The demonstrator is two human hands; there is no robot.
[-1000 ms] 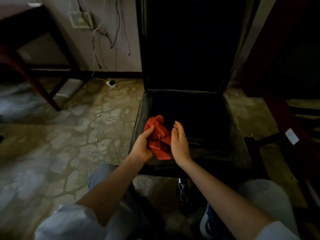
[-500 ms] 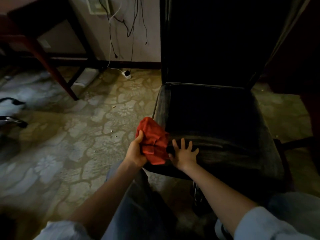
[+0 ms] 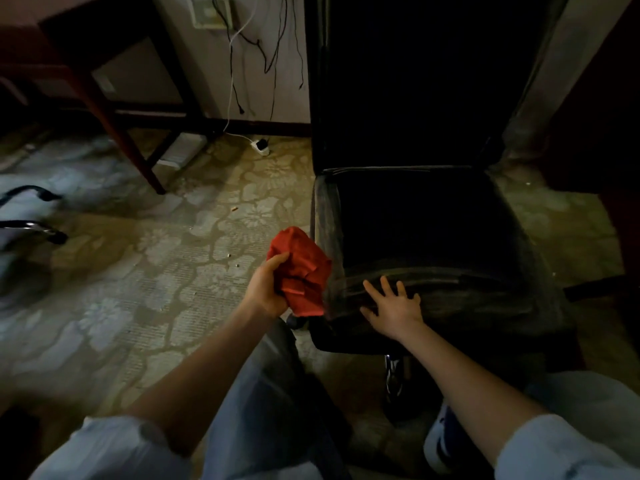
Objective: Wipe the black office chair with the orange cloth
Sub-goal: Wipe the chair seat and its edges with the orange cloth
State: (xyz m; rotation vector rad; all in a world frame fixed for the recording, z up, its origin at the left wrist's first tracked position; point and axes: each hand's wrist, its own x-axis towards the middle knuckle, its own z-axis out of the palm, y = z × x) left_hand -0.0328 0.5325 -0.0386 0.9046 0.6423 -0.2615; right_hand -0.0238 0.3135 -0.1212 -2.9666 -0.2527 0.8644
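Gripping the orange cloth (image 3: 300, 270) in a bunched wad, our left hand (image 3: 265, 289) hangs just off the front left corner of the black office chair (image 3: 429, 216). The cloth is against or just beside the dusty side edge of the seat (image 3: 457, 299); we cannot tell which. Our right hand (image 3: 394, 306) lies flat on the seat's front edge, fingers straight and spread, holding nothing. The two hands are apart, with the cloth between them. Pale streaks mark the seat's front and left borders, while its middle and the tall backrest (image 3: 408, 81) are too dark to read. The chair stands on a floral carpet (image 3: 138, 271). To the left, a dark wooden desk (image 3: 114, 116) stands by the wall (image 3: 213, 74), where several cables (image 3: 268, 60) hang down, a white one running to a plug (image 3: 260, 146) on the floor.
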